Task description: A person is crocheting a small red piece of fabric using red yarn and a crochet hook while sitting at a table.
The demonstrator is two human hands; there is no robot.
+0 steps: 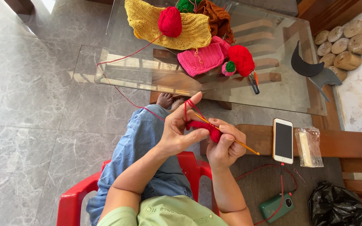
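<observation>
Red crochet piece (204, 127) sits pinched between both my hands above my lap. My left hand (179, 132) grips it, forefinger raised to tension the red yarn (118, 86); my right hand (227, 146) pinches the crochet hook (241, 144), working its edge.
</observation>
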